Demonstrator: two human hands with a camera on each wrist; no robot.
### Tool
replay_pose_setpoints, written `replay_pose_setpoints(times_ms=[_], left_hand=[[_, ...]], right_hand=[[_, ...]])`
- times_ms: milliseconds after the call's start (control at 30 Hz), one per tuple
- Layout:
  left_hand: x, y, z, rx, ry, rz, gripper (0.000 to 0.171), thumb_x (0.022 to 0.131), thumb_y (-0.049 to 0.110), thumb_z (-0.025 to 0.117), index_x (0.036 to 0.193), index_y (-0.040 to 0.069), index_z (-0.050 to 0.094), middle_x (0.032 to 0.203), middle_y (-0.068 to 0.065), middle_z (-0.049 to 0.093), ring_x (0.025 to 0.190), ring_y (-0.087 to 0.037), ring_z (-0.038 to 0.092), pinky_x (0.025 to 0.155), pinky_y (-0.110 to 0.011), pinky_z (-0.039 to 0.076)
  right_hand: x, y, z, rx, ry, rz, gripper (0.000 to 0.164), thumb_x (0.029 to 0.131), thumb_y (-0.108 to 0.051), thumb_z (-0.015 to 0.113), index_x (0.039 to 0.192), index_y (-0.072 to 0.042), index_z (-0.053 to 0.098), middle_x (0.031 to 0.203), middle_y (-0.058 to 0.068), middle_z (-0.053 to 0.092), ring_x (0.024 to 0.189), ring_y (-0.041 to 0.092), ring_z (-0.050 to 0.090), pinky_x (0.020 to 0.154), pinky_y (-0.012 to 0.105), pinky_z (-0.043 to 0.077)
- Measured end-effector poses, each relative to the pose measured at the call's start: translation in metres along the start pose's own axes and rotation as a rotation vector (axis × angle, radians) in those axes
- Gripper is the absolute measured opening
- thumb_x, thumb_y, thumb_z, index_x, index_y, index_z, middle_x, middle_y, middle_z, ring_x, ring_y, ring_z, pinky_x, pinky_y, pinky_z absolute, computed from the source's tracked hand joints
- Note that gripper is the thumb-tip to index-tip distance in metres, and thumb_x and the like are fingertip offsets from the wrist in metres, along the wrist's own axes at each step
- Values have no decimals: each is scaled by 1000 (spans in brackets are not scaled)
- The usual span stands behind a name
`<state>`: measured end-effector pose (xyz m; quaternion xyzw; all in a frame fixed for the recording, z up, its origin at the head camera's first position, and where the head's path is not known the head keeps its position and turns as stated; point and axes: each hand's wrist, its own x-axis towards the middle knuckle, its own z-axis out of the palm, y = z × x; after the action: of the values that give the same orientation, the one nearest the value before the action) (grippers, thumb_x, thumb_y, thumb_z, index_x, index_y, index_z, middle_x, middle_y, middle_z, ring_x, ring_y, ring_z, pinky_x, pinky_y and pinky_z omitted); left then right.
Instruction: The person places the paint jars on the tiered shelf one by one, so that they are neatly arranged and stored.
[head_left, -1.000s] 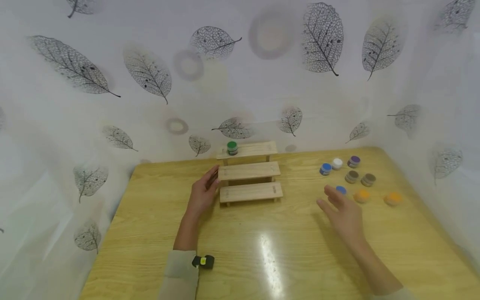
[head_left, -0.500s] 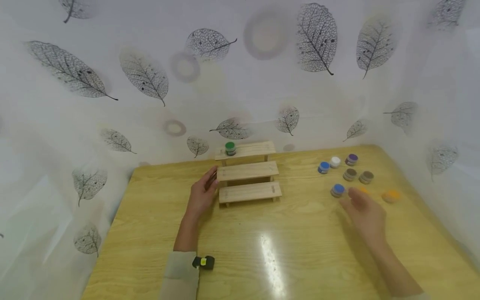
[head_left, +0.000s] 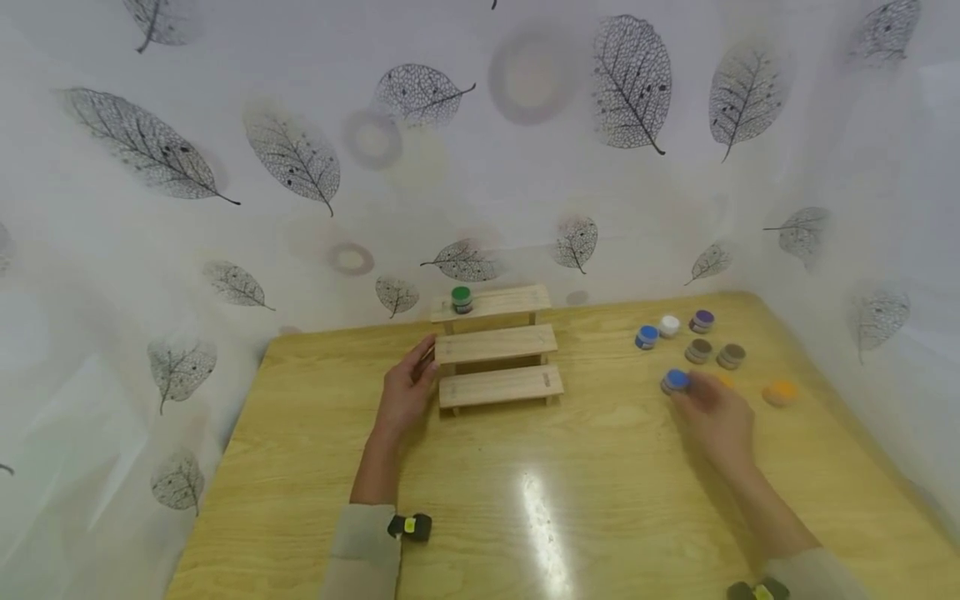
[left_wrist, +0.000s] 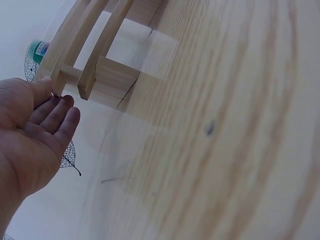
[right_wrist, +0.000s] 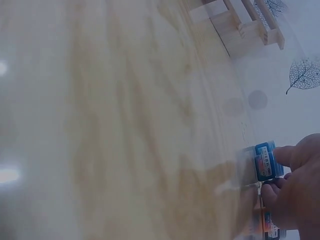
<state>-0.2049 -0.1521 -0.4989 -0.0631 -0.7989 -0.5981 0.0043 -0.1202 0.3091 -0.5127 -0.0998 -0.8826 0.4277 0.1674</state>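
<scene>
The yellow wood-grain table (head_left: 285,467) spans the lower frame; near the frame's centre stands a three-tiered pale wooden rack (head_left: 498,385), tiers running left to right. The left hand (head_left: 405,398) touches its left end; I cannot tell whether it grips. At lower right, the right hand (head_left: 716,421), much the nearer, pinches a short round blue-lidded jar (head_left: 675,382) at its upper left, well apart from the rack

pale beige sleeves (head_left: 365,542), black wristbands (head_left: 420,528) (yellow-marked)
</scene>
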Motion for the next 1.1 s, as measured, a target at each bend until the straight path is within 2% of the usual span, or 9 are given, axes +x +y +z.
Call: replay_pose_setpoints(times_ms=[300,400,500,600,700,800,900,967,1100], left_hand=[[-2,1,5,-13,0,28,52,111,13,56,162,12,44,163,-9,47,146,-27,51,117,-32,47],[-3,1,5,-16,2,14,51,111,13,56,162,14,45,162,-10,48,147,-27,50,116,-31,47],[-4,1,5,-18,1,8,51,111,14,56,161,15,45,162,-11,48,147,-28,50,116,-33,48],[-4,2,4,-19,-1,9,51,111,15,56,161,16,45,162,-10,48,147,-28,50,116,-34,48],[-3,3,3,-16,4,5,52,112,16,56,162,16,44,163,-9,47,147,-27,50,116,-33,48],[-3,4,2,-18,9,9,52,111,14,56,162,15,45,163,-10,47,147,-27,50,116,-33,48],[-2,3,2,-25,9,12,52,111,14,57,161,14,45,162,-10,48,146,-27,51,115,-33,48],[-2,3,2,-33,3,13,52,111,14,57,161,15,45,162,-10,48,146,-27,51,115,-32,48],[-3,2,1,-35,13,8,52,111,14,56,162,15,44,163,-10,47,147,-28,50,116,-33,48]], right_hand=[[7,0,10,36,64,-8,40,96,-4,78,133,7,66,129,29,69,117,44,69,83,-2,47],[6,-1,13,19,84,-34,39,94,-2,80,131,6,68,127,25,71,109,16,72,84,-3,46],[5,-2,18,22,100,-72,37,94,-2,80,129,5,69,124,24,73,100,-12,60,86,-3,45],[5,-10,23,55,94,-115,36,94,0,79,128,6,69,123,24,73,98,-21,53,87,-3,44],[5,-23,30,103,59,-162,36,94,2,78,129,7,68,124,26,72,102,-11,60,88,-2,46],[5,-39,39,133,-1,-192,36,96,1,76,131,7,67,126,26,71,108,14,69,90,0,47],[7,-55,50,166,-60,-210,37,98,0,74,134,7,66,129,25,71,112,37,71,91,1,48],[9,-67,57,194,-87,-224,38,98,0,74,135,6,65,130,25,70,114,42,70,92,3,49],[15,-92,72,252,-138,-261,39,99,0,72,136,6,64,132,24,70,116,41,71,92,6,52]])
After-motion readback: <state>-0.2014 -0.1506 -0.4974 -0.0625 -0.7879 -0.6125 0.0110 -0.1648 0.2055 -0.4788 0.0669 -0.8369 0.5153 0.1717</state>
